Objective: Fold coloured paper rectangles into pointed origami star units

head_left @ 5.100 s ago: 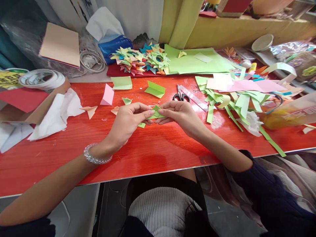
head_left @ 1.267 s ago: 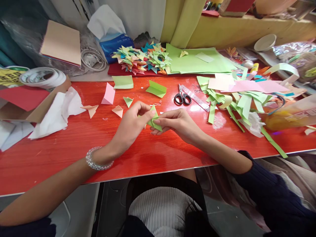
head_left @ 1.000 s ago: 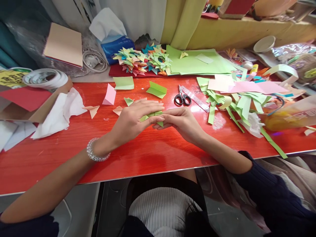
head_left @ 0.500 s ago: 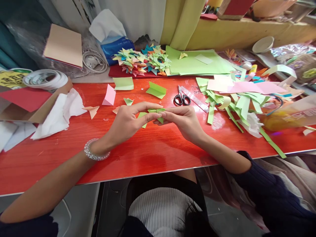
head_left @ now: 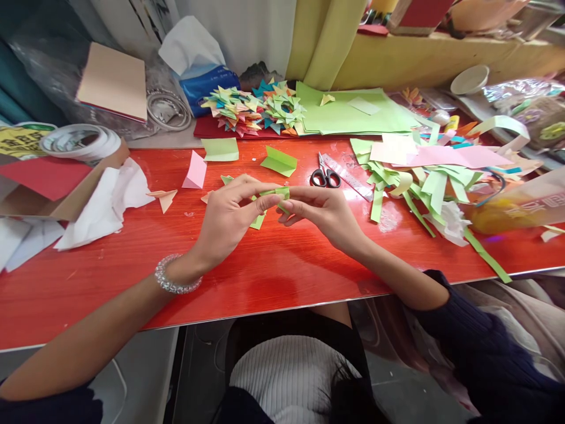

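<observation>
Between both hands, above the red table (head_left: 282,277), is a small folded piece of green paper (head_left: 283,192). My left hand (head_left: 232,215) pinches its left side between thumb and fingers. On the right, my right hand (head_left: 326,213) grips the other side with thumb and fingertips. The fingers hide much of the folds. Another green paper piece (head_left: 258,221) lies under my left fingers, partly covered. Beyond the hands rest a creased green paper (head_left: 279,161), a light green paper (head_left: 220,149) and a folded pink paper (head_left: 195,171).
Black-handled scissors (head_left: 325,176) and a clear ruler (head_left: 348,178) lie beyond my right hand. Paper strips (head_left: 435,188) heap at the right. Folded-paper rings (head_left: 233,110), green sheets (head_left: 353,118) and a tissue pack (head_left: 207,85) stand at the back. A cardboard box (head_left: 66,206) sits left.
My left hand has shifted slightly right and its wrist has turned a little. The green paper has tilted between the fingers. Both hands keep hold of it.
</observation>
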Tool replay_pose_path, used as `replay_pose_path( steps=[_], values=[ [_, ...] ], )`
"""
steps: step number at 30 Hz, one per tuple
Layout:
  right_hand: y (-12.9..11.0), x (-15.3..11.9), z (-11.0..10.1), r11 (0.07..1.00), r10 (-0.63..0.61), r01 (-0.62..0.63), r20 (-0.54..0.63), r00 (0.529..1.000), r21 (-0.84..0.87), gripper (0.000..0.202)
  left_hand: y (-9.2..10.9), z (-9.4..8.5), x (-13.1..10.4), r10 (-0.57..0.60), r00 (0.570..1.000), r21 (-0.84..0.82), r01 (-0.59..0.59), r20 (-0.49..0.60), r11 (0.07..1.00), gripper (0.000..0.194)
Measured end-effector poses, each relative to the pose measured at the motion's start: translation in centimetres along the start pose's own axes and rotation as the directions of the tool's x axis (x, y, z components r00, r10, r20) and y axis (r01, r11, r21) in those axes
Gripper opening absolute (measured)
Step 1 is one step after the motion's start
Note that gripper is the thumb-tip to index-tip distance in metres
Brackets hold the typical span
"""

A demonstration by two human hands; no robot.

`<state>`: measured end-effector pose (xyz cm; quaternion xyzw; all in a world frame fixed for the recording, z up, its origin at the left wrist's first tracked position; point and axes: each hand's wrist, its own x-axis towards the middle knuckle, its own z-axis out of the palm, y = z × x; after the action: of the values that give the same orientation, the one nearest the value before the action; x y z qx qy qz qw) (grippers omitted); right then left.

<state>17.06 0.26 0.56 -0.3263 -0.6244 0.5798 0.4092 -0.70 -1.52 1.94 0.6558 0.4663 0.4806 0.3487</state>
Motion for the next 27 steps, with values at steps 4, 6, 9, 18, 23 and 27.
replay_pose_path(
  steps=[4, 6, 9, 18, 23, 27],
  values=[
    [-0.1, 0.0, -0.1, 0.997, -0.03, 0.025, -0.07, 0.997, -0.07, 0.022, 0.1, 0.0, 0.2, -0.107, 0.994, -0.099, 0.108, 0.012, 0.989, 0.016],
    [-0.1, 0.0, -0.1, 0.995, -0.035, 0.025, -0.104, 0.994, -0.101, 0.023, 0.2, 0.0, 0.2, -0.139, 0.99, -0.126, 0.139, 0.004, 0.982, 0.016],
    [-0.3, 0.0, 0.0, 0.996, -0.02, 0.014, -0.06, 0.998, -0.094, 0.025, 0.2, 0.0, 0.3, -0.156, 0.987, -0.108, 0.153, -0.022, 0.982, 0.014],
    [-0.5, 0.0, 0.0, 0.993, 0.118, -0.118, 0.036, 0.992, -0.012, 0.023, -0.2, 0.0, 0.4, -0.206, 0.978, -0.158, 0.202, -0.011, 0.967, 0.012],
    [-0.4, 0.3, -0.4, 0.995, 0.096, -0.096, 0.05, 0.994, -0.008, 0.021, -0.1, -0.5, 1.0, -0.276, 0.956, -0.236, 0.292, 0.098, 0.927, 0.018],
    [-0.3, 0.4, -0.5, 0.994, 0.104, -0.103, 0.051, 0.993, -0.019, 0.024, -0.1, -0.6, 1.1, -0.264, 0.963, -0.177, 0.271, 0.063, 0.946, 0.017]
  ],
)
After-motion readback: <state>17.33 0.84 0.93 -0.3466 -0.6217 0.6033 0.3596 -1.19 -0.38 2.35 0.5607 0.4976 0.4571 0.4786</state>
